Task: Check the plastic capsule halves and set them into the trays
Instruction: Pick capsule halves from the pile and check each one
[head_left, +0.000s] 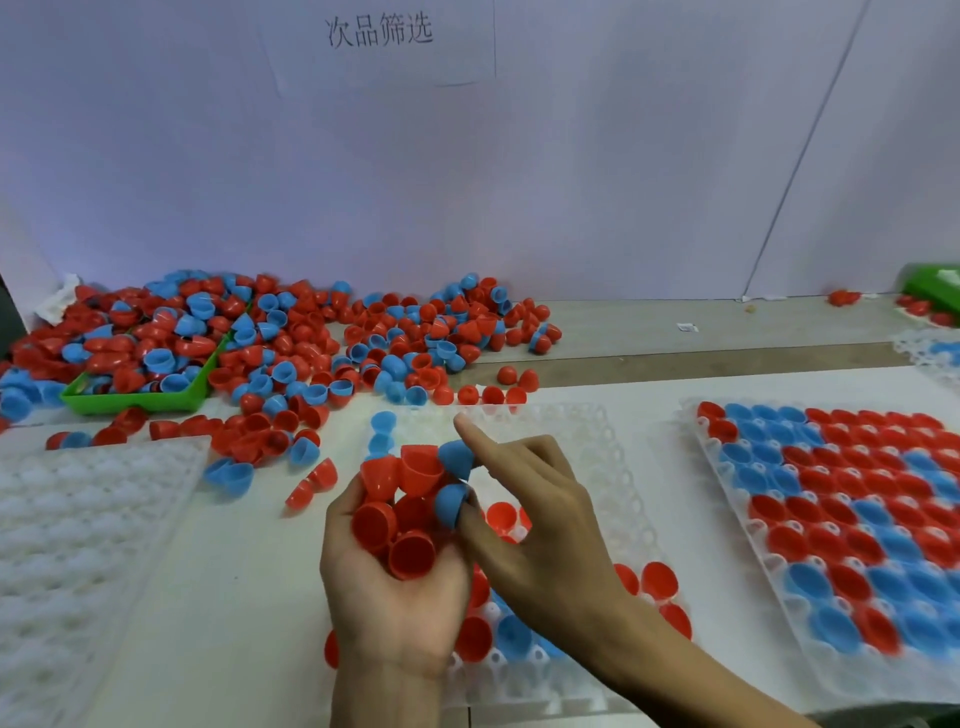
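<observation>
1. Table (675, 338), pale, running left to right below a plain wall.
2. Heap of loose capsule halves (291, 343), red and blue, at far left, spilling over a green bin (135, 400).
3. Filled tray (857, 519) at right, its sockets packed with red and blue halves.
4. Middle tray (597, 457), clear, partly filled at its near end; an empty tray (78, 519) lies at left.
5. Left hand (395, 587), cupped palm-up over the middle tray, fingers curled round a handful of red halves (400, 525).
6. Right hand (540, 499), forefinger straight, pinching a blue half (451, 503); a second blue half (457, 458) sits just above.
</observation>
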